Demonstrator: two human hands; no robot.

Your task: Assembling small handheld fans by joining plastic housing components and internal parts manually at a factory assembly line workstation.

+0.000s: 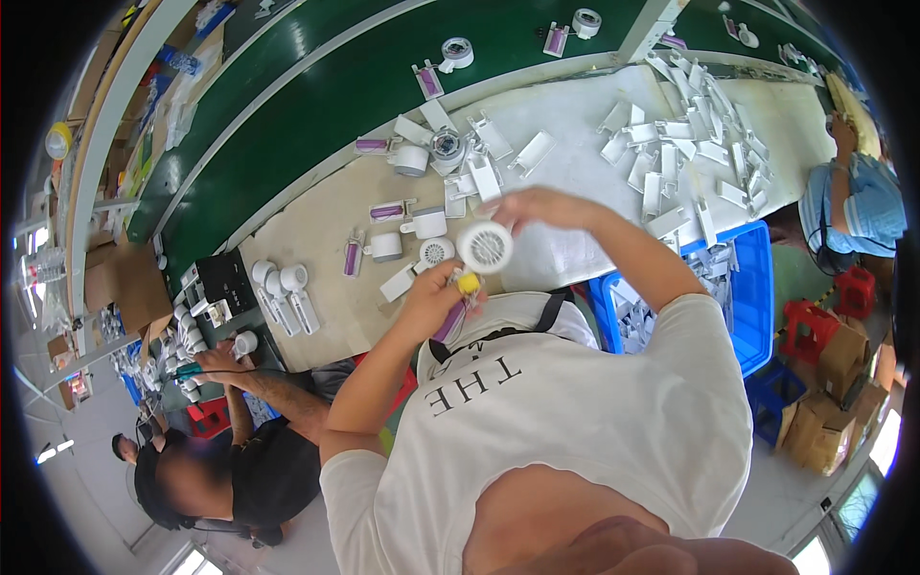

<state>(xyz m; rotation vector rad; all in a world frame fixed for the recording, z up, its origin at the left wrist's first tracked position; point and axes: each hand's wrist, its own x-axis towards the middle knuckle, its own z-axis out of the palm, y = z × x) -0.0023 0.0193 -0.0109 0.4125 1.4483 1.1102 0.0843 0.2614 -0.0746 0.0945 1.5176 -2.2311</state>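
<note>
You have fairly bright, even light over the table (326, 225), with soft shadows around the white parts (656, 158). The green belt (316, 91) on the far side looks darker. Glare washes out the window (886, 446) on your near right, and small bright strips of light show at the left. Your right hand (537, 206) is slightly blurred; a smudge covers part of the co-worker (273, 474) on your left. Fisheye distortion bends straight edges toward the black rim.

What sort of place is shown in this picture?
Probably an assembly workshop: a green conveyor-like strip runs beside the bench, white casings lie heaped there, and a blue bin holds white parts.
</note>
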